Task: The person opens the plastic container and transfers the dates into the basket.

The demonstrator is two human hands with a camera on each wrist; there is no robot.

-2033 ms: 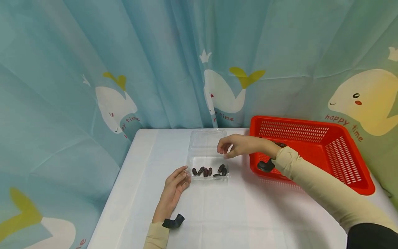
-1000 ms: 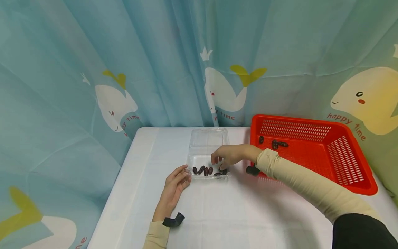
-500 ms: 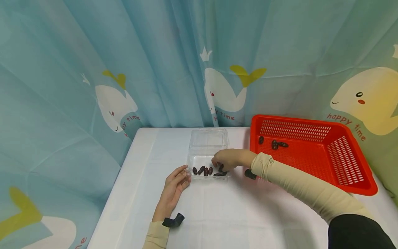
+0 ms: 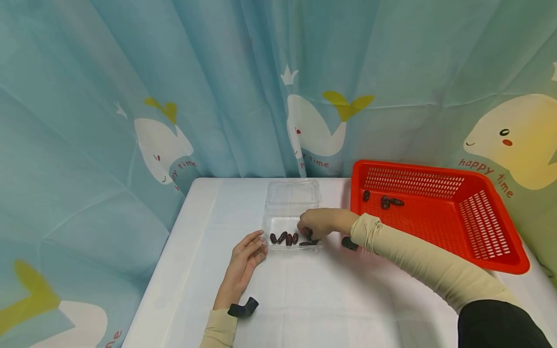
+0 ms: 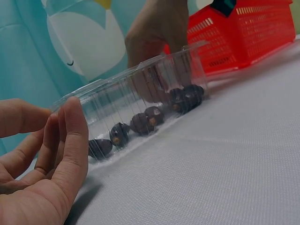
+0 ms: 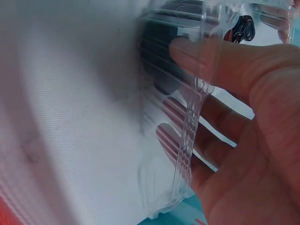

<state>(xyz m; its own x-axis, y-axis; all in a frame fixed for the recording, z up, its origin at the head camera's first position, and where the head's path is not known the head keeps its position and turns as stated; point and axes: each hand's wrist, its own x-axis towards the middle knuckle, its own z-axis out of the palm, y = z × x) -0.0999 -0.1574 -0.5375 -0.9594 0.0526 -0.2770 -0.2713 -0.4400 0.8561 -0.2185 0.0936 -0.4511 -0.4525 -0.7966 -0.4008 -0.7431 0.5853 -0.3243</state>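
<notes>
A clear plastic clamshell box stands on the white table with its lid folded back. Several dark brown dates lie along its front side. My left hand pinches the box's left rim between thumb and fingers, as the left wrist view shows. My right hand reaches down into the right end of the box. In the right wrist view its thumb presses on a dark date, seen through the clear wall, with the other fingers curled behind. The fingertips are partly hidden by the plastic and its reflections.
At the right stands a red perforated basket with a few dates near its left side. The right forearm passes over its front left corner. A blue curtain with whale prints hangs behind the table.
My right hand has come left and down from above the box's right edge to the dates inside, and has stayed nearly still for the last half second. The left hand keeps its place.
</notes>
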